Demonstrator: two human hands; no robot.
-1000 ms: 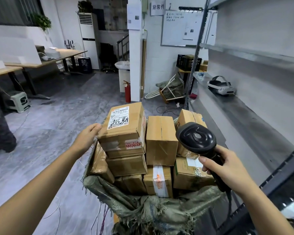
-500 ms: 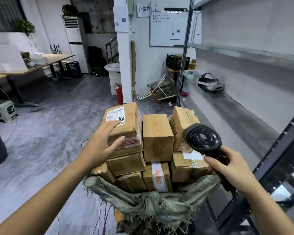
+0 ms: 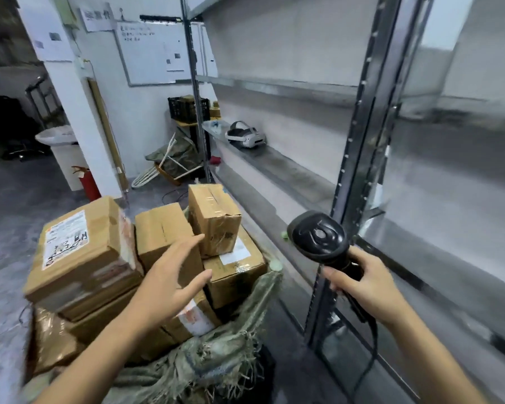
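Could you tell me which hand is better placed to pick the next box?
Left: the left hand is open near the small top box, while the right hand grips the scanner.

At least seven brown cardboard boxes (image 3: 164, 228) stand near left, in one green woven sack (image 3: 216, 354). One black handheld scanner (image 3: 318, 237) is near right. Far off are one white headset (image 3: 245, 138), one black plastic crate (image 3: 188, 109) and one red fire extinguisher (image 3: 89, 182).

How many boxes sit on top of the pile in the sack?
3: labelled box at left, plain box in the middle, taped box at right. Lower boxes are partly hidden.
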